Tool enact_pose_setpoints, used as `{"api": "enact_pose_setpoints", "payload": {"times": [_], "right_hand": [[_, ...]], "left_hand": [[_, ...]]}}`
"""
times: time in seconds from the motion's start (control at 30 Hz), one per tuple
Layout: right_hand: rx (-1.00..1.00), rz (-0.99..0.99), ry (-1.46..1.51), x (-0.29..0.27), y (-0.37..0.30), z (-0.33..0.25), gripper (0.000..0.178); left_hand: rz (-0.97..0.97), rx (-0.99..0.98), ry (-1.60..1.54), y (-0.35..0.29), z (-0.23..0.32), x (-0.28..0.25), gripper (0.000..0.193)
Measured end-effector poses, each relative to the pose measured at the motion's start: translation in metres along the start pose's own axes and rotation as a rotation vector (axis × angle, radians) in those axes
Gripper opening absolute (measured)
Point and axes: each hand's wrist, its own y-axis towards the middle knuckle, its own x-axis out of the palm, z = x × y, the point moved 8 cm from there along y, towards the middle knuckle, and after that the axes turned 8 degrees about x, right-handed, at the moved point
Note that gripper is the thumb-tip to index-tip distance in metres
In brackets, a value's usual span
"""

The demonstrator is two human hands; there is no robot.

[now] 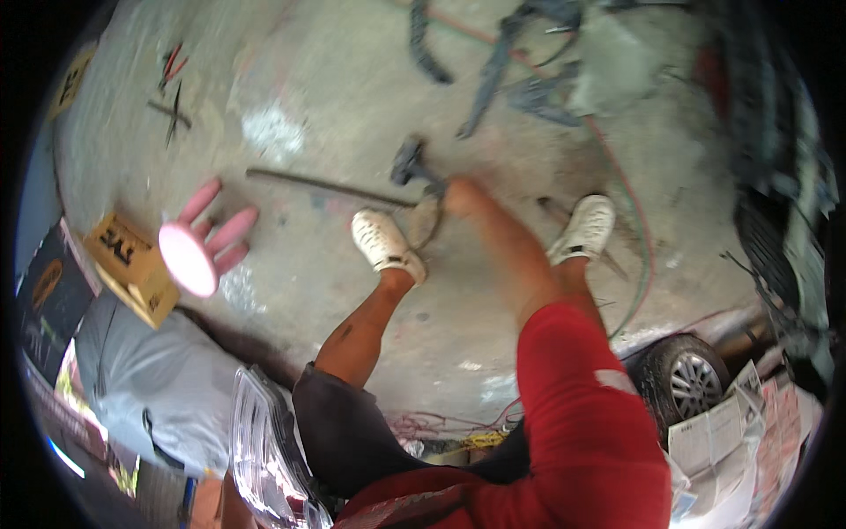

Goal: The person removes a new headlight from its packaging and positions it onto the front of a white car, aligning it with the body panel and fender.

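My right hand [458, 196], smeared by motion, reaches down to the floor between my feet. It is closed on the short handle of a dark hammer [408, 160], whose head points away from me. A brownish, stone-like piece [425, 222] lies beside it, against my left shoe. Next to these a long thin metal bar [326, 185] stretches off to the left. A clear car headlight [264, 441] is held upright against my left thigh. Only a strip of my left forearm [233, 504] shows behind the headlight; the fingers of that hand are hidden.
A pink stool [189, 257] and a cardboard box [132, 264] stand left, near a grey covered bundle [150, 379]. Dark plastic car parts [493, 79] and a hose [650, 229] lie ahead and right. A wheel [692, 379] is at the right; pliers [172, 68] lie far left.
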Motion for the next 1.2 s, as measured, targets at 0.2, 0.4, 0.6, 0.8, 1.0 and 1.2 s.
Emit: {"api": "enact_pose_setpoints", "payload": {"times": [0.2, 0.4, 0.6, 0.8, 1.0, 1.2], "right_hand": [[0.147, -0.181, 0.585, 0.033, -0.198, 0.014, 0.026], [0.100, -0.290, 1.686, 0.012, -0.558, 0.138, 0.017], [-0.119, 0.316, 2.278, -0.065, -0.584, 0.240, 0.009], [-0.196, 0.981, 2.401, -0.152, -0.700, 0.337, 0.010], [-0.178, 1.444, 2.634, -0.213, -0.736, 0.446, 0.008], [-0.304, 1.150, 2.308, -0.290, -0.751, 0.373, 0.033]], "left_hand": [[-0.128, 0.190, 0.131, -0.037, 0.059, 0.080, 0.071], [-0.362, 0.351, 0.310, -0.142, 0.130, 0.204, 0.072], [-0.454, 0.485, 0.423, -0.263, 0.151, 0.274, 0.072], [-0.451, 0.535, 0.466, -0.325, 0.128, 0.291, 0.073], [-0.448, 0.572, 0.452, -0.353, 0.113, 0.293, 0.074], [-0.417, 0.581, 0.428, -0.360, 0.106, 0.293, 0.074]]}}
